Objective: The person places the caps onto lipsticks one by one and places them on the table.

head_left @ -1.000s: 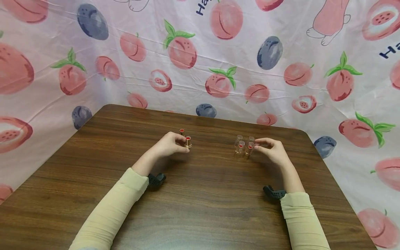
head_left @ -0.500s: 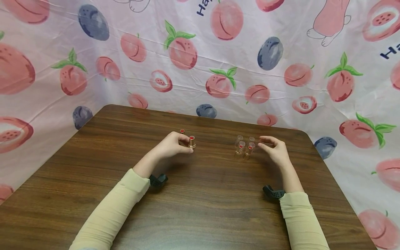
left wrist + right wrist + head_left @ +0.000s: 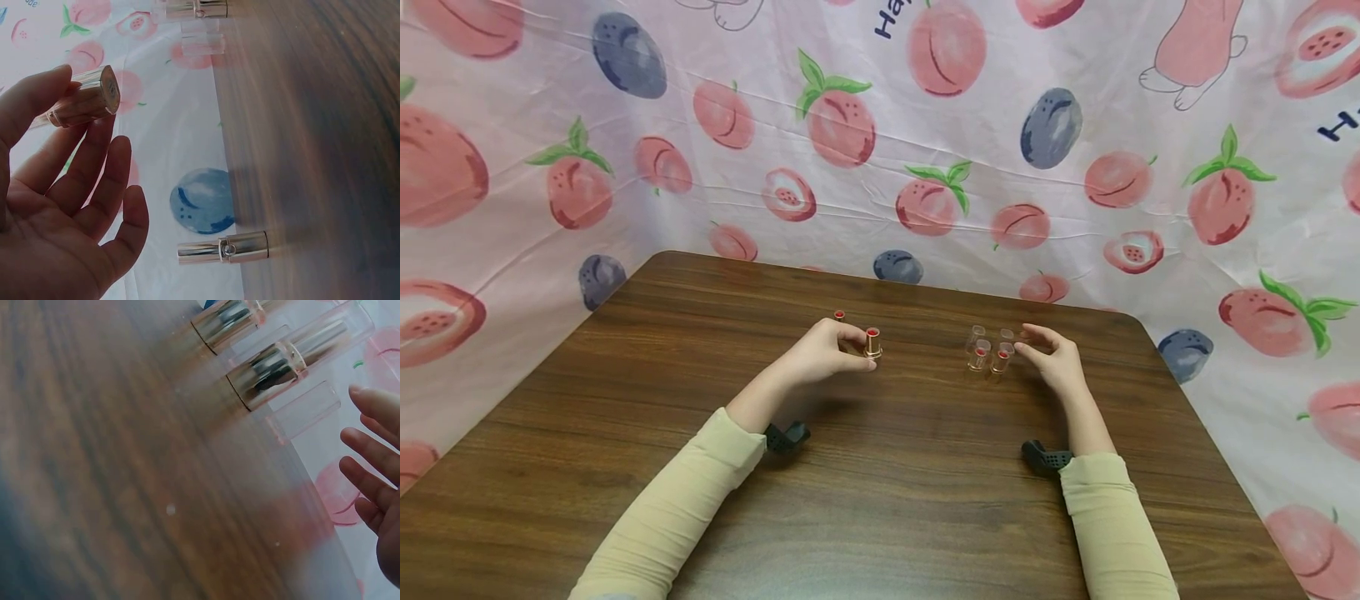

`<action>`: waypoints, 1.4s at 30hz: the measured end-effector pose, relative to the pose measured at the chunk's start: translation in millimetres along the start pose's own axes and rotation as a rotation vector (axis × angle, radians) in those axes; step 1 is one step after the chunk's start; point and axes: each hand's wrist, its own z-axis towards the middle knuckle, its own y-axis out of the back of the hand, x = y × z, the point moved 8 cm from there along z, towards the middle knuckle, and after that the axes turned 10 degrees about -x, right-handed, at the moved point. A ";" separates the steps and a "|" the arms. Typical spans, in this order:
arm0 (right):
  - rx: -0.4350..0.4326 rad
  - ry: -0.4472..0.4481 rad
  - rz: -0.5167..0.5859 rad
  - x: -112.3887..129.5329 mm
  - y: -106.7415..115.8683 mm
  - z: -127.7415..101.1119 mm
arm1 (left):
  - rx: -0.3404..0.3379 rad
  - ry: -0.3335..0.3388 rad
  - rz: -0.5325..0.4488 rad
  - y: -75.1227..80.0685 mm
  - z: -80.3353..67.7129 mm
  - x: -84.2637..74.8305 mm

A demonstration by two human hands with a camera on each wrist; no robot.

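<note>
My left hand [image 3: 820,358] pinches a gold lipstick [image 3: 872,343] between thumb and fingers, held above the table with its red tip up. In the left wrist view the base of this lipstick [image 3: 94,100] shows and the other fingers are loosely spread. A second uncapped lipstick [image 3: 839,316] stands behind that hand. My right hand [image 3: 1060,367] holds nothing, its fingertips just right of a small group. In that group two lipsticks, a left one [image 3: 977,360] and a right one [image 3: 1000,362], stand under clear caps. Behind them are two loose clear caps, one at left [image 3: 974,337] and one at right [image 3: 1006,336].
A brown wood-grain table [image 3: 917,483] spreads under both arms. Its far edge meets a hanging cloth [image 3: 865,200] printed with fruit. A black wrist strap piece [image 3: 788,438] sits at the left wrist, another black piece [image 3: 1045,456] at the right.
My left hand has carried the lipstick to the right, away from the standing one. My right hand's fingertips have drawn back a little from the capped lipsticks.
</note>
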 end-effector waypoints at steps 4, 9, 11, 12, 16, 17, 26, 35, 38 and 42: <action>0.014 -0.020 0.023 -2.6 -3.7 0.1 | -0.002 0.001 -0.022 -1.8 -1.7 -4.7; 0.049 -0.033 0.071 6.6 -7.5 -2.6 | 0.004 0.000 -0.057 -6.6 -3.4 -7.5; 0.061 -0.025 0.084 6.4 -9.5 -1.8 | 0.008 -0.003 -0.062 -9.1 -3.6 -7.9; 0.067 -0.025 0.083 6.1 -10.5 -1.6 | 0.008 -0.005 -0.061 -10.2 -3.6 -8.6; 0.084 -0.021 0.068 -3.3 -15.9 2.2 | 0.018 -0.006 -0.069 -13.0 -4.9 -12.2; 0.088 -0.028 0.062 -3.9 -16.7 2.5 | 0.018 -0.008 -0.070 -13.3 -5.4 -13.2; 0.126 -0.058 0.075 -8.3 -22.9 3.9 | 0.025 -0.017 -0.089 -13.6 -8.2 -21.5; 0.100 -0.025 0.071 -6.1 -23.4 3.2 | 0.026 -0.036 -0.108 -14.7 -10.2 -25.9; 0.087 -0.025 0.073 -5.4 -22.6 3.0 | 0.027 -0.035 -0.111 -15.2 -10.1 -25.5; 0.070 -0.027 0.090 -5.2 -21.1 3.6 | 0.032 -0.031 -0.104 -16.1 -10.1 -25.3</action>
